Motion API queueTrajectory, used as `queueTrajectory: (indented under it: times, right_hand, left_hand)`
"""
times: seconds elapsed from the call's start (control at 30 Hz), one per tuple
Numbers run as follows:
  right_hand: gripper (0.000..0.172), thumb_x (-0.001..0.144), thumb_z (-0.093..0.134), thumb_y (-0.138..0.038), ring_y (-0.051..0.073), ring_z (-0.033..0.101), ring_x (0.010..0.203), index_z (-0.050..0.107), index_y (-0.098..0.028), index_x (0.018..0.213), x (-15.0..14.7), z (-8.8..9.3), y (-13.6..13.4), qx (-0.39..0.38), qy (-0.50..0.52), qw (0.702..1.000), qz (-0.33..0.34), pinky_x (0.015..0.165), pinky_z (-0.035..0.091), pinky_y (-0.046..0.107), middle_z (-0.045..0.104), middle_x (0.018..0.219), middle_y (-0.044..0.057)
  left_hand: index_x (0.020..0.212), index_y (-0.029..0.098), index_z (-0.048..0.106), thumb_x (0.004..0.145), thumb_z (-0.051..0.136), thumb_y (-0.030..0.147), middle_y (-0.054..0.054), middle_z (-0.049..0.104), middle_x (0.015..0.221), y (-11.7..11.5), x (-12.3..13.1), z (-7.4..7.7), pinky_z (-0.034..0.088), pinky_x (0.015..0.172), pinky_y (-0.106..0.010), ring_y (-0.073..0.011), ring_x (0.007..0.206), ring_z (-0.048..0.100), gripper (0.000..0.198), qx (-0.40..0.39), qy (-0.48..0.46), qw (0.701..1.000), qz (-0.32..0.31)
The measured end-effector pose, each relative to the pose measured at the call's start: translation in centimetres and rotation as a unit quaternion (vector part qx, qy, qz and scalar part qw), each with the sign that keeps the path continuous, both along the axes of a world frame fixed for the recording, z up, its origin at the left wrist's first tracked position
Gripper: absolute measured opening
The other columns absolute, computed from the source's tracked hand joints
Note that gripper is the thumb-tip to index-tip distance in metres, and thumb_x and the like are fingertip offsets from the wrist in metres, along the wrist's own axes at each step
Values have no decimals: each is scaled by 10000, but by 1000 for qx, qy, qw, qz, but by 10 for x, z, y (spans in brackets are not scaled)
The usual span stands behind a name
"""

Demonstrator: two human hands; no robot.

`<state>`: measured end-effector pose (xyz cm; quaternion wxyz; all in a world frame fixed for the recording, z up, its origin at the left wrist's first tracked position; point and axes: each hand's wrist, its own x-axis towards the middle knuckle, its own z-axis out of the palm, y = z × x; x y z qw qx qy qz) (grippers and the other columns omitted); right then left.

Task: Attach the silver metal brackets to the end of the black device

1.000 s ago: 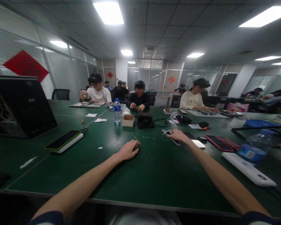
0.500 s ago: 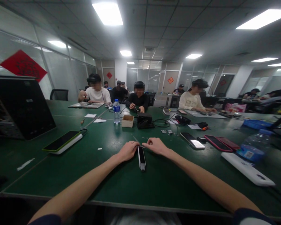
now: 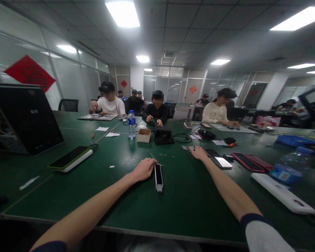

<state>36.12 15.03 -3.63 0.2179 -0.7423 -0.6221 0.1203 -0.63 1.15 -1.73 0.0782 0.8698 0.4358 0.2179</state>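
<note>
My left hand [image 3: 144, 168] rests on the green table [image 3: 99, 196] with its fingers curled, fingertips touching the far end of a narrow black-and-white device [image 3: 159, 176] that lies lengthwise in front of me. My right hand [image 3: 198, 152] is stretched forward and to the right, fingers reaching onto small silvery parts [image 3: 186, 147], just left of a black phone [image 3: 216, 159]. Whether those fingers pinch anything is not visible.
A phone on a white power bank [image 3: 70, 158] lies at left beside a black laptop lid [image 3: 26, 119]. Red phones [image 3: 249, 162], a white case [image 3: 283, 193] and a water bottle [image 3: 288, 168] lie at right. A bottle [image 3: 131, 124], cardboard box [image 3: 144, 135] and black device [image 3: 162, 135] stand ahead. People sit across.
My right hand fetched the narrow device to the middle, set it down beside my left hand, then moved forward-right to the small parts. My left hand stayed in place.
</note>
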Motion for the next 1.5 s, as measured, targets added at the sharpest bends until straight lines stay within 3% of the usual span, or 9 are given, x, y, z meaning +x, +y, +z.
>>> queueTrajectory:
  times: [0.3,0.53,0.7,0.87,1.03,1.3,1.4,1.5]
  right_hand:
    - [535,860,527,-546,281,495,1206,580,-108,1162,-9,-3,8,20,27,999,34,1042,327,334,548,1288,185]
    - [327,886,482,-223,228,499,1213,606,-109,1166,2,1,17,123,24,992,-8,1068,311,301,587,1259,142]
    - [392,801,453,-85,207,600,1081,617,-117,1155,16,-1,18,151,46,986,-52,985,411,298,657,1158,114]
    - [431,836,446,-160,181,631,1034,520,-81,1253,23,-2,19,156,47,985,-62,923,453,262,640,1180,138]
    - [454,892,456,-328,234,561,1155,514,-70,1261,22,-6,26,118,6,993,-31,999,389,302,587,1258,176]
    - [775,915,270,-604,394,396,1289,486,36,1295,6,-19,41,-4,-62,998,6,1055,275,492,453,1337,312]
    - [828,904,223,-647,377,337,1333,395,0,1391,-2,-17,43,-23,-73,996,34,1078,241,485,382,1416,277]
    - [837,874,250,-701,341,320,1354,308,-115,1467,-10,-12,41,-34,-83,993,77,1089,240,451,347,1472,198]
  left_hand:
    - [1089,210,557,916,413,152,-53,630,1032,1,-1,-2,450,857,-335,-206,960,571,232,7,0,1000,-8]
    - [1086,209,559,921,409,157,-58,628,1054,-2,0,4,456,853,-333,-205,967,569,229,-9,1,1000,-4]
    - [1101,210,556,926,406,166,-59,626,1072,0,-1,1,450,879,-343,-206,991,567,235,-10,1,1000,-7]
    - [1106,204,553,924,393,156,-62,624,1069,1,0,-1,446,887,-349,-211,997,560,247,3,16,1000,-2]
    - [1094,209,552,925,398,157,-58,624,1048,0,-1,1,451,867,-342,-211,975,564,235,5,17,1000,-6]
    - [1088,194,551,919,402,145,-61,624,1044,-1,0,2,457,863,-336,-208,969,567,231,10,16,1000,-9]
    - [1079,193,555,917,401,147,-63,624,1036,-2,1,3,462,852,-339,-213,964,566,229,4,20,1000,-3]
    - [1087,200,553,915,405,146,-59,621,1051,-3,1,4,456,871,-337,-210,985,561,233,3,22,1000,-2]
